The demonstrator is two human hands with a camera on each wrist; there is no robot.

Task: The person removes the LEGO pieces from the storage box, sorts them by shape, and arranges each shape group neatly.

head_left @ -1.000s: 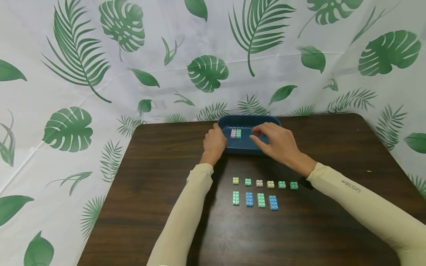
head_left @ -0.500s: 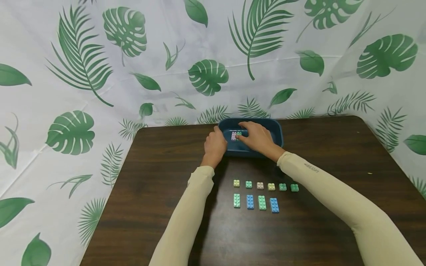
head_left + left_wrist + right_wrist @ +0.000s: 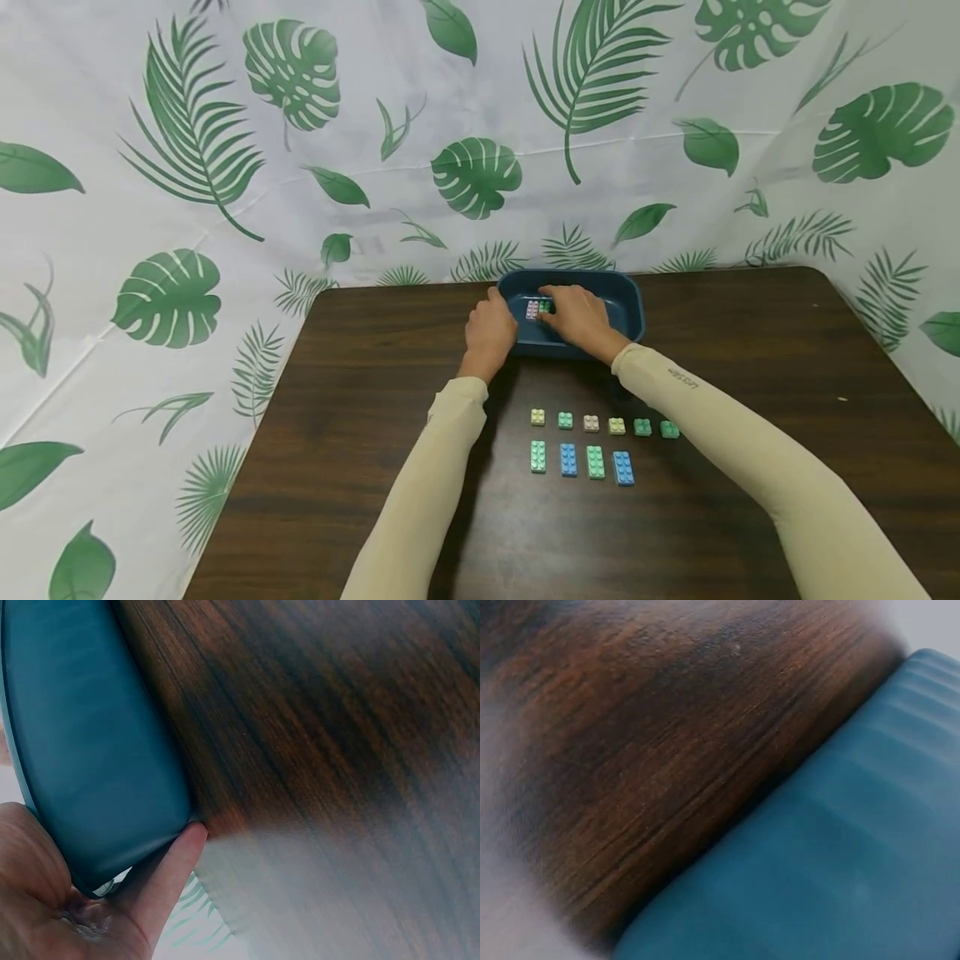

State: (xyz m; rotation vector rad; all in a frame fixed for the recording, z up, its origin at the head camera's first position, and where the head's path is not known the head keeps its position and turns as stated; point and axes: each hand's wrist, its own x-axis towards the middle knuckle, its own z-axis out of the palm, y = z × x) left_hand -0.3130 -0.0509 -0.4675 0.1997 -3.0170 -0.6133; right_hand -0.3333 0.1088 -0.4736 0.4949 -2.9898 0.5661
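Observation:
A dark blue tray (image 3: 626, 312) stands at the far edge of the table. At its left end my left hand (image 3: 490, 332) grips the wall; in the left wrist view the thumb and a finger of that hand (image 3: 161, 900) lie around the corner of the tray (image 3: 97, 750). My right hand (image 3: 577, 318) reaches inside, its thumb and forefinger pinching a green toy brick (image 3: 543, 306) at its two ends. Close on the left of that brick lies a pink brick (image 3: 532, 310). The right wrist view holds only the tray's outer wall (image 3: 802, 862) and the tabletop.
Nearer on the brown table (image 3: 360, 417) are two rows of bricks. Behind are several small ones, including a yellow brick (image 3: 537, 417) and a pale pink brick (image 3: 591, 423). In front lie longer ones, among them a blue brick (image 3: 623, 468). A leaf-patterned cloth (image 3: 390, 183) hangs behind.
My right hand has moved left and down inside the tray, from its right part to the green brick, and its fingers have closed around it. The left hand stays on the tray's end.

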